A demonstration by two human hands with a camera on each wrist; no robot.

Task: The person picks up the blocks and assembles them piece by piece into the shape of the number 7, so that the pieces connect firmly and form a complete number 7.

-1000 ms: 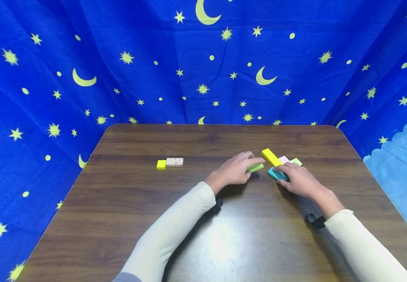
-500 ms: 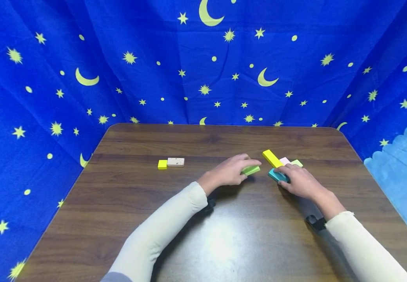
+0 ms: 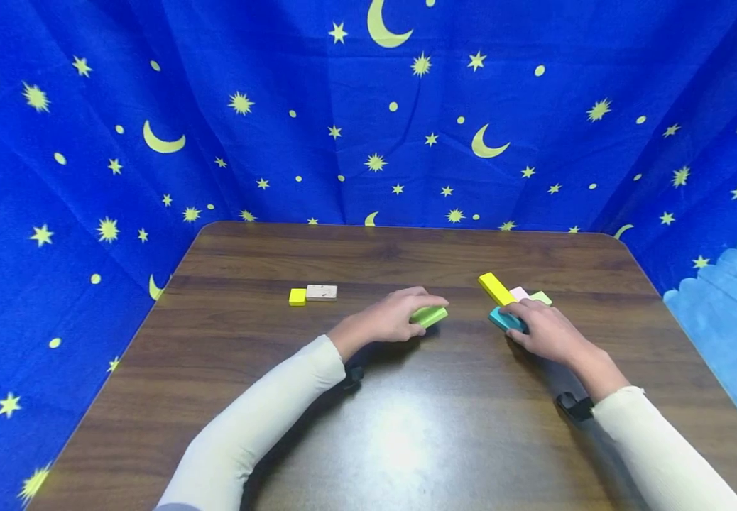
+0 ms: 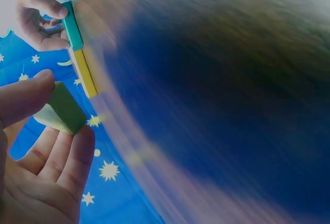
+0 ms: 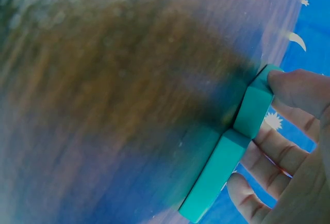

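My left hand (image 3: 389, 316) pinches a light green block (image 3: 431, 318) between thumb and fingers over the middle of the table. In the left wrist view this green block (image 4: 63, 109) sits between the thumb and fingertips. Farther right, my right hand (image 3: 550, 335) grips a teal block (image 3: 503, 319) at the table surface. The right wrist view shows the thumb on one teal block (image 5: 256, 108), with a second teal block (image 5: 215, 175) end to end beside it. A long yellow block (image 3: 495, 287) lies just behind; a pink block (image 3: 519, 293) and a pale green block (image 3: 541, 297) are partly covered by the right hand.
A small yellow block (image 3: 297, 297) and a whitish speckled block (image 3: 321, 293) lie side by side at the left on the brown wooden table (image 3: 247, 248). Blue cloth (image 3: 317, 92) with moons and stars hangs around the table's back and sides.
My left hand has moved left with the light green block, away from the other blocks. The right hand stays at the teal block. The head view has shifted slightly.
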